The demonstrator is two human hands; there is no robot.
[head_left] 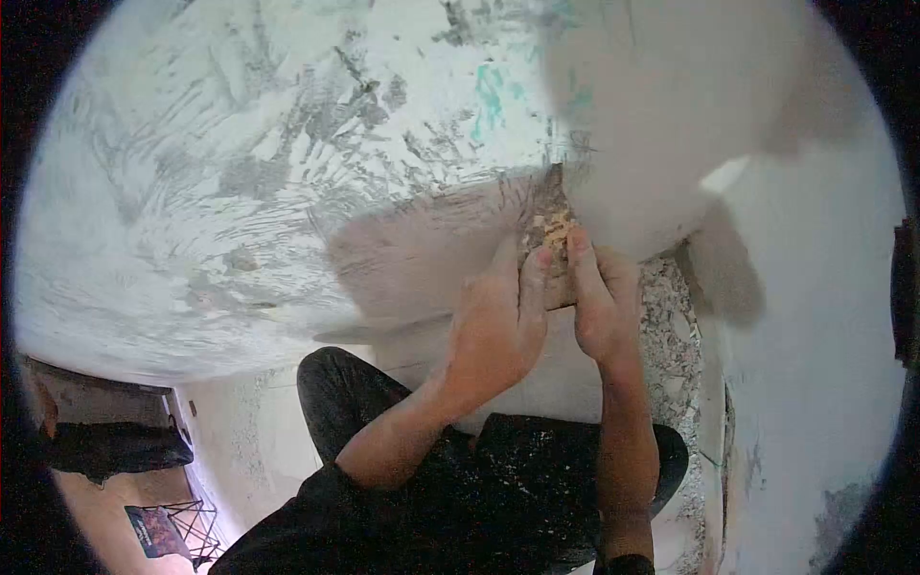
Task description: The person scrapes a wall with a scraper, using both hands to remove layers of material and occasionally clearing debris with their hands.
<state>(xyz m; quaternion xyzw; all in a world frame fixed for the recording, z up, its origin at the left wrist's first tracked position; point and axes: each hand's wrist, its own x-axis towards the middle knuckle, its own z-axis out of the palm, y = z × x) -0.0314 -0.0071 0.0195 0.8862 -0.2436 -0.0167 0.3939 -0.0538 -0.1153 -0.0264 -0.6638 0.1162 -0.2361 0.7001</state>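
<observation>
My left hand [494, 321] and my right hand [606, 299] are side by side against the wall, thumbs on top and close together. Between them they grip a flat, narrow piece [553, 230] crusted with yellowish-brown and grey material. Its upper tip touches the wall where a rough, scraped surface [287, 144] meets a smoother pale grey one [661, 96]. My fingers' undersides are hidden, and I cannot make out exactly what the piece is.
Chips and rubble [673, 335] lie along the wall's foot at the right, beside the side wall [805, 383]. My bent knees in dark trousers [537, 479] are close below. A dark cloth [115, 448] and a folding frame [196, 527] stand at the lower left.
</observation>
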